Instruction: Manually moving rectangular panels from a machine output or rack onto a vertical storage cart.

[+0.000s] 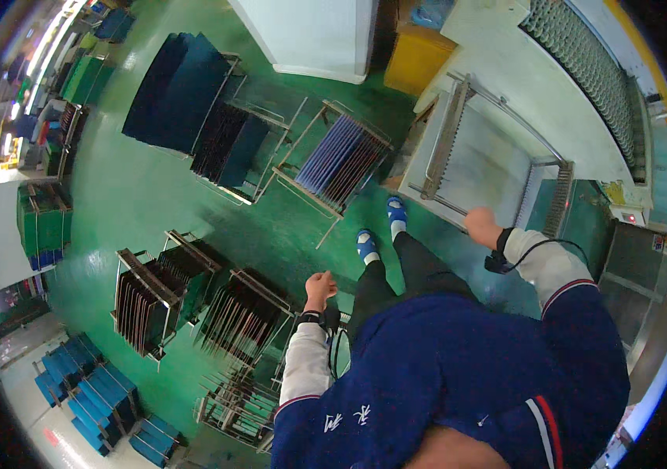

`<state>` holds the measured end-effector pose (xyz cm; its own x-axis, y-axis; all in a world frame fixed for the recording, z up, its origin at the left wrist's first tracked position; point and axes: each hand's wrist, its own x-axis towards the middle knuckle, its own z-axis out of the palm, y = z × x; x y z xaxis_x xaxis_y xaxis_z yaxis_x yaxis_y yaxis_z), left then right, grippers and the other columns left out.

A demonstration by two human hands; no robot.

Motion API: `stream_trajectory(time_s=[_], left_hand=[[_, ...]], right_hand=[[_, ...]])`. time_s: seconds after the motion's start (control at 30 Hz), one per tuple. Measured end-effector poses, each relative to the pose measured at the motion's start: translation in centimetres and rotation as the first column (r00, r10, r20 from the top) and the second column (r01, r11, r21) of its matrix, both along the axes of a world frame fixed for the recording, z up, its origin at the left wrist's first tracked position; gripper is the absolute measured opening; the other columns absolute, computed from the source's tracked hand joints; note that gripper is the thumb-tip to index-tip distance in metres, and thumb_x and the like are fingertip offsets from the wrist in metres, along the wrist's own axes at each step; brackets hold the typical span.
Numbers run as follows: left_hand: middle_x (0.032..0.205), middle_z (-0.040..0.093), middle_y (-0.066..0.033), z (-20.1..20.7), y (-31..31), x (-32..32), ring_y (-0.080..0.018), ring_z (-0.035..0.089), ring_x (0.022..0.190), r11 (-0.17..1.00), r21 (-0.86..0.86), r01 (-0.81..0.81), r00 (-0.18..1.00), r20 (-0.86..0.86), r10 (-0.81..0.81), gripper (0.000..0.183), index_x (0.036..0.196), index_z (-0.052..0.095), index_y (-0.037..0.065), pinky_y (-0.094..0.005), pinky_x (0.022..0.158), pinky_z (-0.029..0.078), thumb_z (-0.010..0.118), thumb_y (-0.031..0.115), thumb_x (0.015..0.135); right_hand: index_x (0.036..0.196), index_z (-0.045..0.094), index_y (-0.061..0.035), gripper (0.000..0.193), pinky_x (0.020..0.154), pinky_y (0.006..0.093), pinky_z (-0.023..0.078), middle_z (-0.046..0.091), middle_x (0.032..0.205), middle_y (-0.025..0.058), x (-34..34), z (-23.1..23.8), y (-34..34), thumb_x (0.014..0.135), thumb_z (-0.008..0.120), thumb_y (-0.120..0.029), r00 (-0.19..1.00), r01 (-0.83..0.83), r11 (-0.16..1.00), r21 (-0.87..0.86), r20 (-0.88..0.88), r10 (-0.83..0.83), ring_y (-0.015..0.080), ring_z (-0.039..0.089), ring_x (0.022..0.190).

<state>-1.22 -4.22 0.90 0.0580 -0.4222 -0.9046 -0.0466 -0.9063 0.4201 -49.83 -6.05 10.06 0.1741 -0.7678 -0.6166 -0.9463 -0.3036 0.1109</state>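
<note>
My right hand (482,227) is closed round the near end of a rod on an empty metal rack (497,105). This rack has slotted side bars, and a pale flat panel (483,160) shows between them. Off to the left, my left hand (320,288) hangs over the floor with its fingers curled in. Nothing shows in its fingers, and it touches none of the racks. Closest to it is a wire rack (246,319) filled with upright dark panels.
Ahead on the green floor (271,242) stand a rack of bluish panels (337,156) and a rack of dark panels (228,144). Another loaded rack (150,301) is at left. A white machine (575,78) rises at right, a yellow box (419,59) beyond. Blue panels (95,387) fill the lower left.
</note>
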Motion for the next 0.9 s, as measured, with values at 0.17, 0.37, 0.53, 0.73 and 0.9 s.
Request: stream_trajectory(time_s=[0.17,0.37,0.53,0.73,0.9], left_hand=[[0.073,0.062,-0.01,-0.6,2.4,1.4,-0.0175,0.06,0.057,0.997,-0.006,-0.08,0.996,-0.036,0.08,0.024,0.095,0.057,-0.001,-0.0292,0.049,0.051,0.058,0.02,0.086],[0.07,0.059,-0.0083,0.1,3.4,3.3,-0.0183,0.058,0.055,0.992,-0.039,-0.121,0.987,-0.111,0.116,0.02,0.092,0.056,0.0,-0.0293,0.047,0.05,0.059,0.019,0.086],[0.067,0.055,-0.0068,0.0,0.9,1.9,-0.018,0.054,0.051,0.992,-0.048,-0.113,0.993,-0.046,0.111,0.016,0.089,0.055,0.002,-0.0287,0.043,0.045,0.058,0.017,0.086],[0.061,0.052,-0.0045,0.4,-8.7,-7.2,-0.0125,0.048,0.047,0.951,-0.308,0.018,0.99,-0.125,-0.059,0.018,0.078,0.055,0.0,-0.0253,0.04,0.035,0.06,0.016,0.083],[0.076,0.066,-0.0119,0.7,-15.7,-19.2,-0.0256,0.062,0.066,0.641,-0.532,0.554,0.83,0.415,-0.373,0.036,0.084,0.063,-0.004,-0.037,0.064,0.048,0.064,0.032,0.078]], right_hand=[[0.069,0.069,-0.0125,0.01,0.051,0.0374,0.044,0.062,0.064,0.0096,0.8,-0.7,-0.7,0.064,0.069,-0.02,0.948,-0.237,0.966,0.107,-0.192,0.254,0.0252,0.063,0.065],[0.071,0.068,-0.005,0.018,0.051,0.0448,0.044,0.062,0.064,0.0158,-2.3,-2.2,-0.6,0.068,0.062,-0.021,0.878,0.453,0.883,0.124,0.112,-0.466,0.0323,0.061,0.059],[0.067,0.064,-0.0006,0.018,0.056,0.0499,0.045,0.06,0.065,0.021,-0.9,-1.2,1.6,0.066,0.057,-0.017,0.632,0.75,0.66,-0.048,0.347,-0.693,0.043,0.058,0.061],[0.072,0.062,-0.0025,0.015,0.062,0.0515,0.046,0.061,0.072,0.0212,-3.0,1.5,2.0,0.066,0.055,-0.015,0.788,0.526,0.845,-0.099,0.43,-0.441,0.0422,0.059,0.071],[0.08,0.062,-0.0053,0.015,0.066,0.052,0.047,0.063,0.08,0.0194,-9.7,2.1,5.0,0.07,0.054,-0.014,0.697,0.652,0.758,-0.011,0.401,-0.594,0.0404,0.061,0.075]])
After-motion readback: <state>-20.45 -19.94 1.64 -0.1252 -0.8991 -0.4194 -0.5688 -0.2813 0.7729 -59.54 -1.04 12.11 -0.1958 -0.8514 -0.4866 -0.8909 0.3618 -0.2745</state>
